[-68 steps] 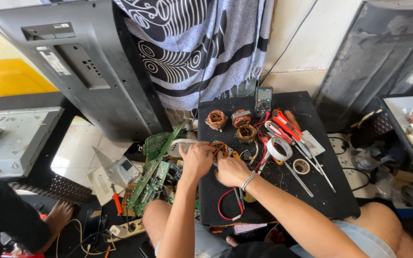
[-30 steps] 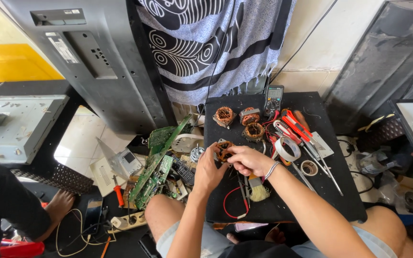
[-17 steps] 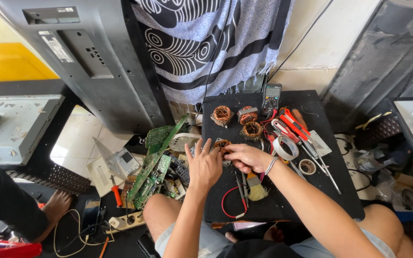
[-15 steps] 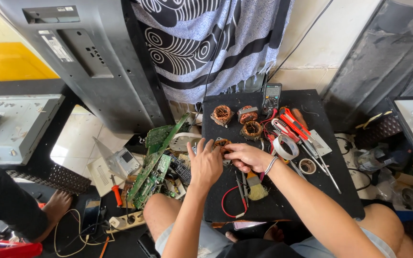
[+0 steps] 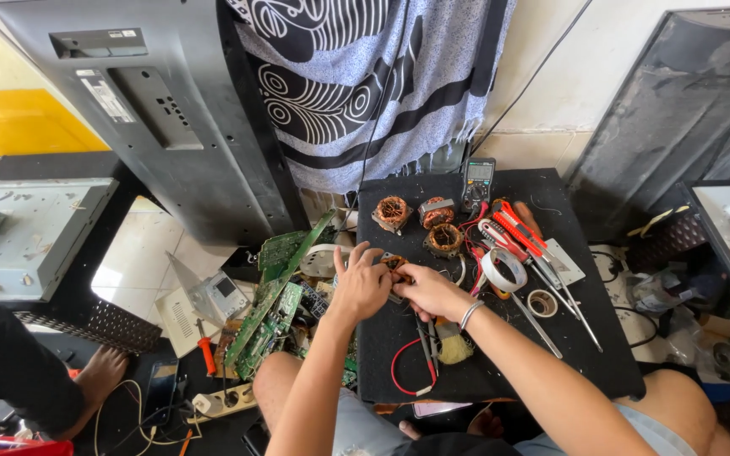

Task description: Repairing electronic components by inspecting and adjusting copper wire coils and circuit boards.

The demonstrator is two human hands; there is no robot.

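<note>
Both hands have closed in on one small copper-wound coil (image 5: 393,263). The left hand (image 5: 360,285) now pinches it, fingers no longer spread; the right hand (image 5: 429,291) grips its near side. The coil sits just below the three coils (image 5: 420,221) on the black bench (image 5: 500,355).

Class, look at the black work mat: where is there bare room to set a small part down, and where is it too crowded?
Bare patches on the black mat: the near right corner, beyond the tape roll, and the far left corner beside the copper coils. Crowded: the far right, with red-handled tools and the multimeter, and the middle, where the left hand and right hand work.
</note>
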